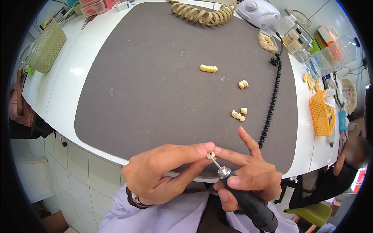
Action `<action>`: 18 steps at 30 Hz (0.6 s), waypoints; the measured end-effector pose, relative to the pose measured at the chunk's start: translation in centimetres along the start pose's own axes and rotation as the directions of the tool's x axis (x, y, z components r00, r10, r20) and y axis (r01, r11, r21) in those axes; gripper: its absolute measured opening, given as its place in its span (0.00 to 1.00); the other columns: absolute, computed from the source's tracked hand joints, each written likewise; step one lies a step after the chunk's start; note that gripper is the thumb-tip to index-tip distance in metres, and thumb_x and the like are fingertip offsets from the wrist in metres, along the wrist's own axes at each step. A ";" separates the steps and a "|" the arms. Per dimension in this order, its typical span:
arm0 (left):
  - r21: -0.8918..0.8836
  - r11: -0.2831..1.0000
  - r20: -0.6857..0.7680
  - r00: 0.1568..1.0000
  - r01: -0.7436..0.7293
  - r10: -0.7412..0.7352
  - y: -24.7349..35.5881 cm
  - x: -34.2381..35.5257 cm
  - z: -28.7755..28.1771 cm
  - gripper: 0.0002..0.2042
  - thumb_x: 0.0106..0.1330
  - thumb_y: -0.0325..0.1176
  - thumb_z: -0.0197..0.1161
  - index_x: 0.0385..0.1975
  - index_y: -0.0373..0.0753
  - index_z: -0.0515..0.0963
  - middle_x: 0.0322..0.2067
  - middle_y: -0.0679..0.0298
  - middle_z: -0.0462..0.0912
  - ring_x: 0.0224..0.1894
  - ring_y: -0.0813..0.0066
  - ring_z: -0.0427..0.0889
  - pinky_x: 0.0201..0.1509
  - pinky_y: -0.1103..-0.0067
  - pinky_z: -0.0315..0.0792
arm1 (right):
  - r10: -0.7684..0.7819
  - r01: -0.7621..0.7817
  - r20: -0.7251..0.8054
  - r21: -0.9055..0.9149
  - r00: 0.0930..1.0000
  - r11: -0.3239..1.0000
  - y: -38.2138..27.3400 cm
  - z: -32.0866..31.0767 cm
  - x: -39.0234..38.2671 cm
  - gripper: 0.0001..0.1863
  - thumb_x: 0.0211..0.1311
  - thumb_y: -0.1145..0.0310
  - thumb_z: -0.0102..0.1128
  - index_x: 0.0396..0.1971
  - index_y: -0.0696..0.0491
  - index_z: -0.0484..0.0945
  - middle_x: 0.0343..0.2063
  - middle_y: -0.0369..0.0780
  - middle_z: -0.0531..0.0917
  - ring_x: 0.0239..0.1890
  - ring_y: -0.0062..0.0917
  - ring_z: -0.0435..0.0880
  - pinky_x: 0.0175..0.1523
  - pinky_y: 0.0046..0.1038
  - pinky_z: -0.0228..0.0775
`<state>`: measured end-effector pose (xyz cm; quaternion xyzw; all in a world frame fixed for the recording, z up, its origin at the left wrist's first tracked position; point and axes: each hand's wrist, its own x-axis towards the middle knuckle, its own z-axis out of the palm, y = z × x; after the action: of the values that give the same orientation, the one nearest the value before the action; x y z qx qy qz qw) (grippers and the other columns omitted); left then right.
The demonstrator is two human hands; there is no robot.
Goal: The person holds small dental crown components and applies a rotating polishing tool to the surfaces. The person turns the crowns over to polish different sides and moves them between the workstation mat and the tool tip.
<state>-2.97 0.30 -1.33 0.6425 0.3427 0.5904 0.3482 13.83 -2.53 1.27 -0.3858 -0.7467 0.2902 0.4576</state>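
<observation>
Between the thumb and fingertips of my left hand [161, 169] is a small cream dental crown [211, 155] with a dark hole facing up. My right hand [254, 174] is closed round a black rotary handpiece [248, 202] with a metal nose. Its thin bur reaches the lower edge of the crown; whether it touches cannot be made out. The right index fingertip rests close by the left fingertips, and another right finger points up. Beyond my hands on the dark mat [155, 77] lie a tooth-coloured dental bridge [208, 68] and several smaller tooth pieces [237, 115].
A black coiled cord [274, 97] runs down the mat's right side. At the back lie a beige coiled hose [202, 16] and a white machine [259, 11]. Right are bottles [294, 40] and a yellow basket [321, 112]; left, a green basket [46, 46]. Other people sit at both sides.
</observation>
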 end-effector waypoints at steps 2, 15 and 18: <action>-0.001 1.000 0.002 1.000 -0.019 0.019 -0.1 0.1 0.1 0.15 0.50 0.17 0.68 0.37 0.32 0.75 0.29 0.55 0.84 0.30 0.70 0.85 0.29 0.83 0.80 | -0.004 0.004 -0.012 -0.004 1.000 1.000 0.1 0.0 0.0 0.17 0.49 0.72 0.66 0.38 0.49 0.70 0.13 0.35 0.81 0.40 0.46 0.83 0.63 0.61 0.45; 0.034 0.997 -0.002 0.998 -0.065 0.065 -0.4 -0.2 0.1 0.16 0.48 0.17 0.69 0.38 0.34 0.76 0.29 0.56 0.84 0.28 0.70 0.85 0.26 0.83 0.79 | 0.017 -0.016 -0.027 0.032 0.999 0.999 0.1 0.0 -0.3 0.16 0.49 0.72 0.66 0.37 0.49 0.70 0.13 0.36 0.81 0.42 0.44 0.83 0.63 0.60 0.45; 0.046 0.998 0.007 0.999 -0.054 0.053 -0.3 -0.2 0.0 0.16 0.47 0.17 0.69 0.37 0.34 0.76 0.29 0.57 0.84 0.28 0.71 0.85 0.26 0.84 0.79 | 0.004 -0.004 -0.008 0.014 1.000 1.000 0.2 -0.1 -0.2 0.17 0.47 0.73 0.67 0.38 0.49 0.71 0.13 0.36 0.82 0.42 0.44 0.82 0.63 0.60 0.44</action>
<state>-2.96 0.30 -1.71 0.6610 0.3377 0.5896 0.3184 14.01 -2.59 1.05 -0.3853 -0.7419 0.2950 0.4627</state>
